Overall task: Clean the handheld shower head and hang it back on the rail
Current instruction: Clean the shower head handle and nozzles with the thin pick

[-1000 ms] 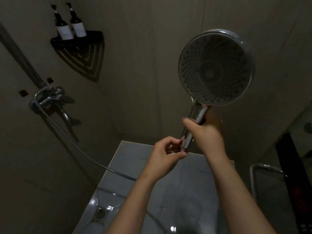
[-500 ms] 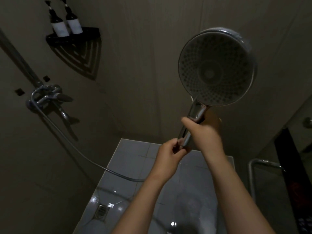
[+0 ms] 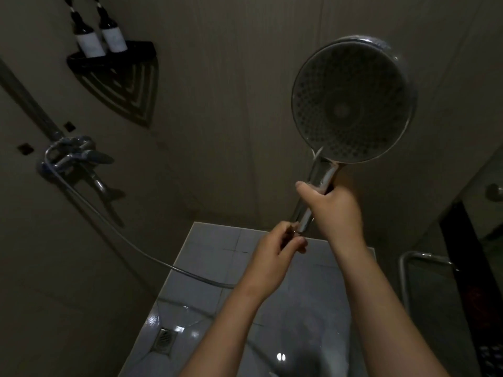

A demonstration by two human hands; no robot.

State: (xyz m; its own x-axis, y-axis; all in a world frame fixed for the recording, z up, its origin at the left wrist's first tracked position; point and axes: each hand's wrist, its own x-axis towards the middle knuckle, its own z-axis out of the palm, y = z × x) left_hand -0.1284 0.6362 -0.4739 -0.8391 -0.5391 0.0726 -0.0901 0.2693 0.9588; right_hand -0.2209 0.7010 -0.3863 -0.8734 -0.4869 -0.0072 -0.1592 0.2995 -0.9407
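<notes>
A round chrome shower head (image 3: 352, 100) is held up at the upper right, its nozzle face turned toward me. My right hand (image 3: 336, 210) grips the chrome handle just below the head. My left hand (image 3: 277, 248) pinches the bottom end of the handle, where the hose connects. The metal hose (image 3: 130, 240) runs from there down and left, then up to the mixer tap (image 3: 73, 156) on the left wall. The rail (image 3: 24, 96) rises diagonally from the tap toward the upper left.
A black corner shelf (image 3: 114, 58) with two dark white-labelled bottles (image 3: 99, 36) hangs at the upper left. Below lies a wet tiled floor (image 3: 215, 257) with a drain (image 3: 164, 340). At the right stands a chrome bar (image 3: 416, 257), beside a dark glass door.
My left hand has closed in on the bottom end of the handle and now pinches it. The shower head and my right hand have stayed almost still.
</notes>
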